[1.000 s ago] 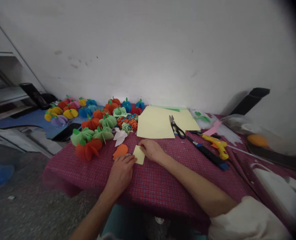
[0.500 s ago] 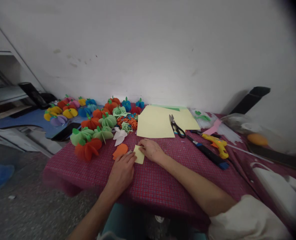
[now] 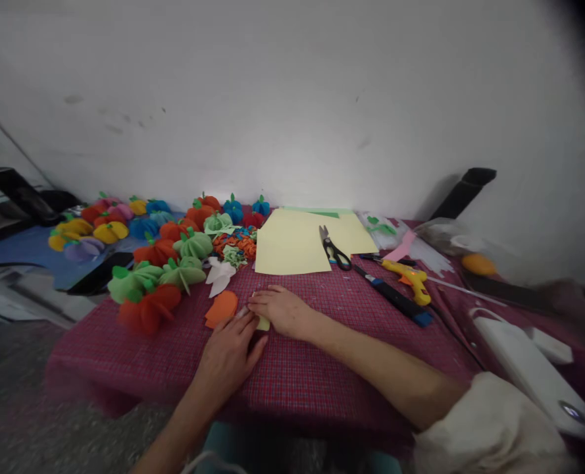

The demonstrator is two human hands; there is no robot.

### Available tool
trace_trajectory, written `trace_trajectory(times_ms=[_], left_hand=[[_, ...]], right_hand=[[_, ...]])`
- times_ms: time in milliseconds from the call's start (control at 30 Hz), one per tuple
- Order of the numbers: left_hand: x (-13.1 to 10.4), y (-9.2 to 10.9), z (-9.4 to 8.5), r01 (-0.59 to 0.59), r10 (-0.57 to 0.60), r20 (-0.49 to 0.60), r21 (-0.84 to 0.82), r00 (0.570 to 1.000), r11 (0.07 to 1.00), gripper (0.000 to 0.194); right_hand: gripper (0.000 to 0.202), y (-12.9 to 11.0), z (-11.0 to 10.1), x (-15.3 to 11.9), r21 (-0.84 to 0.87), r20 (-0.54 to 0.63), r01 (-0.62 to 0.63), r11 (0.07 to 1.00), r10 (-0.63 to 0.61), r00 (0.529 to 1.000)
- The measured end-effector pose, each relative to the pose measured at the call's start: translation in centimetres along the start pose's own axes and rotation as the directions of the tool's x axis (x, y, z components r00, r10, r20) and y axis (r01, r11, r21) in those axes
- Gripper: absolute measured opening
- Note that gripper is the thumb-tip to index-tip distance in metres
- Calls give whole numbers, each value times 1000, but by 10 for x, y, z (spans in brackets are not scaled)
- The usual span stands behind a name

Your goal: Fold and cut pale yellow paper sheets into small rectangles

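A small pale yellow paper piece [image 3: 263,323] lies on the checked red cloth, mostly covered by my hands. My right hand [image 3: 283,312] rests flat over it with the fingers pointing left. From the left, my left hand [image 3: 229,352] touches its edge, fingers extended and thumb spread away. The fingertips of both hands nearly meet. Just beyond my left fingers are orange paper shapes [image 3: 222,308], with a white paper shape [image 3: 220,275] behind them.
Colourful paper pumpkins [image 3: 150,308] crowd the left side. Large yellow sheets [image 3: 287,243] lie at the back under black scissors [image 3: 335,250]. To the right are a cutter [image 3: 395,297], a yellow glue gun [image 3: 408,275] and a white device [image 3: 529,368].
The view has turned to the right. My right hand has slid over the yellow paper and now hides most of it. My left thumb has spread out from the fingers.
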State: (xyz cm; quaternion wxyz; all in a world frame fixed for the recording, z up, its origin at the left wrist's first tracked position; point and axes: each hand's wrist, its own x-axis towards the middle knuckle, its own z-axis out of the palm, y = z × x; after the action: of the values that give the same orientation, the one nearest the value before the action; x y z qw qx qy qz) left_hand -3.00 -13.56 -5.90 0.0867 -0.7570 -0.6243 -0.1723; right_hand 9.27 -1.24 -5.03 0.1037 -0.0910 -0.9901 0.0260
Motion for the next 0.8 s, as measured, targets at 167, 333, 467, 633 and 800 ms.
trace_trajectory(times_ms=[167, 333, 467, 633, 800], left_hand=[[-6, -4, 3, -45, 40, 64, 75, 997, 996, 50], [-11, -8, -1, -131, 118, 136, 94, 984, 987, 69], [-16, -5, -4, -107, 93, 144, 96, 985, 990, 68], [-19, 6, -6, -38, 20, 142, 124, 990, 992, 62], [-12, 22, -14, 53, -59, 34, 173, 998, 984, 55]], right_hand=[[31, 1, -3, -5, -85, -30, 21, 996, -24, 999], [28, -5, -2, -5, -178, -46, -16, 984, 8, 999], [29, -5, -1, -3, -237, -81, -103, 966, 85, 993], [27, 4, 0, 7, -261, -92, -159, 952, 139, 986], [30, 8, -6, 9, -226, -116, -230, 947, 209, 971]])
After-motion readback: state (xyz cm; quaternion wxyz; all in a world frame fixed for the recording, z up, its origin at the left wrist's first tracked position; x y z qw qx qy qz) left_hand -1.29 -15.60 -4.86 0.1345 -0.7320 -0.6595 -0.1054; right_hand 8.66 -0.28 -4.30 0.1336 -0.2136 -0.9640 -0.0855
